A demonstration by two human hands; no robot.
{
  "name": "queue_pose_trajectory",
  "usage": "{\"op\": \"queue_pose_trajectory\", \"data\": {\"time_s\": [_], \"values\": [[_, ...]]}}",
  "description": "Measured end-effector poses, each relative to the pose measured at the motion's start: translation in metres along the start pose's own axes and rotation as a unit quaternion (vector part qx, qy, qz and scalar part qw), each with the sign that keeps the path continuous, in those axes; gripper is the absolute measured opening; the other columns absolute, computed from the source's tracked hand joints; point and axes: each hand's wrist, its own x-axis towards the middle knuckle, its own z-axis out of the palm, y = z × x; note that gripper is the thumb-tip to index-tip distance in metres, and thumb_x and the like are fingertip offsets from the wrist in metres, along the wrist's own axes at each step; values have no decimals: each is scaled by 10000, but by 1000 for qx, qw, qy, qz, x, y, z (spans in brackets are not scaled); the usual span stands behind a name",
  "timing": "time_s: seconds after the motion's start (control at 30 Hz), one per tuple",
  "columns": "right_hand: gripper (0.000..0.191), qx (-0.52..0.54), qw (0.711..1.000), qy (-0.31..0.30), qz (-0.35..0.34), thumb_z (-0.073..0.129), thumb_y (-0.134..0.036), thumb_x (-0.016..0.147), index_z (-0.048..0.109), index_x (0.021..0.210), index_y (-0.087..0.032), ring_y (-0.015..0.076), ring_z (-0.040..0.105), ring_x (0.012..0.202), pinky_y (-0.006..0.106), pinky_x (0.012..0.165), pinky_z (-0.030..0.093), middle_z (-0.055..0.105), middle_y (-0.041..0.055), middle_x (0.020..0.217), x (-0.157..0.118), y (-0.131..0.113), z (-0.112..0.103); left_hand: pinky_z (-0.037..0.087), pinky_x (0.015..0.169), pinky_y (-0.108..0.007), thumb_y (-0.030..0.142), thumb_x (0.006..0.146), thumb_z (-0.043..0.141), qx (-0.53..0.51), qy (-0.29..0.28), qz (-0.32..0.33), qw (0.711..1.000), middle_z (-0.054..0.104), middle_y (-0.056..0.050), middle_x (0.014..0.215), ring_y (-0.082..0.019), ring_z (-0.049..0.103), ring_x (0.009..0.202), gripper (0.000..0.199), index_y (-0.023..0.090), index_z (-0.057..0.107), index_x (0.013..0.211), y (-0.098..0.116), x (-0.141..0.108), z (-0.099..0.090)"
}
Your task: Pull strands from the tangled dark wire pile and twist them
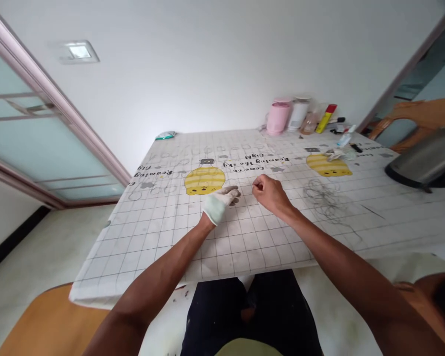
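Observation:
My left hand [223, 200] wears a pale glove with a light green cuff and is held over the middle of the table, beside a printed yellow balloon. Its fingers are bent together; anything between them is too small to make out. My right hand [269, 193] is bare, a short way to the right, with thumb and fingers pinched together. What it pinches, if anything, cannot be seen. A loose tangle of thin dark strands [324, 200] lies on the checked tablecloth [163, 252] to the right of my right hand.
At the back stand a pink canister [278, 117], a white one [298, 114] and a yellow and red tube [325, 118]. A metal kettle [426, 155] sits at the right. A green and white packet [165, 135] lies at the back left corner.

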Motion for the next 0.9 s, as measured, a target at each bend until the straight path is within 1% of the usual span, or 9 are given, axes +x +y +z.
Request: {"op": "queue_pose_trajectory", "data": {"time_s": [0.1, 0.17, 0.3, 0.5, 0.6, 0.67, 0.77, 0.83, 0.9], "values": [[33, 126, 989, -75, 36, 613, -195, 887, 623, 893, -226, 170, 675, 620, 279, 559, 477, 744, 14, 780, -8, -3, 13, 541, 628, -251, 347, 929, 639, 7, 22, -24, 999, 786, -85, 870, -144, 677, 667, 299, 130, 782, 1078, -1, 2, -2], [30, 195, 973, -113, 44, 595, -216, 910, 622, 907, -228, 151, 659, 560, 260, 490, 454, 746, 4, 775, -12, -2, 17, 521, 584, -243, 363, 924, 647, 37, 30, -25, 999, 779, -69, 824, -142, 661, 629, 262, 153, 789, 988, 0, 2, -4], [122, 270, 955, -116, 44, 608, -281, 937, 621, 836, -214, 140, 656, 532, 245, 455, 465, 743, 19, 751, -17, -4, 24, 513, 570, -233, 380, 945, 624, 76, 28, -28, 996, 778, -52, 815, -130, 648, 603, 261, 172, 772, 891, 0, 2, -3], [162, 388, 903, -141, 117, 683, -323, 894, 614, 823, -196, 162, 660, 511, 258, 418, 483, 759, 72, 749, -19, -13, 32, 470, 536, -220, 357, 980, 564, 126, -23, -15, 992, 758, -20, 781, -107, 617, 548, 280, 192, 716, 812, -2, 0, -2], [187, 376, 899, -185, 131, 697, -346, 891, 612, 816, -197, 178, 687, 552, 261, 437, 493, 768, 84, 765, -17, -11, 26, 467, 528, -224, 340, 977, 567, 125, -22, -30, 991, 746, -18, 761, -109, 606, 539, 262, 191, 733, 840, 2, -2, -3], [211, 306, 926, -198, 102, 690, -378, 912, 635, 815, -199, 186, 713, 614, 257, 470, 505, 777, 82, 794, -15, -7, 19, 473, 531, -226, 329, 970, 575, 122, -15, -39, 992, 740, -21, 758, -111, 604, 546, 257, 185, 750, 849, 6, -3, -5], [256, 198, 962, -186, 37, 678, -446, 943, 701, 849, -209, 172, 704, 675, 241, 499, 497, 782, 60, 846, -12, -3, 8, 473, 534, -222, 332, 971, 577, 128, -29, -40, 991, 733, -17, 751, -112, 603, 559, 261, 189, 782, 895, 10, -6, -7], [274, 195, 960, -201, 17, 679, -477, 944, 729, 873, -217, 158, 670, 661, 236, 496, 484, 768, 45, 833, -10, 0, 4, 468, 538, -217, 346, 975, 584, 144, -49, -37, 988, 732, -10, 741, -111, 599, 562, 265, 198, 803, 956, 11, -8, -9], [285, 241, 942, -232, 18, 696, -484, 931, 740, 868, -209, 144, 630, 624, 237, 490, 478, 741, 38, 783, -8, 3, 5, 471, 549, -219, 366, 972, 598, 167, -71, -32, 983, 729, -6, 723, -112, 596, 559, 272, 205, 816, 985, 11, -9, -10]]}}
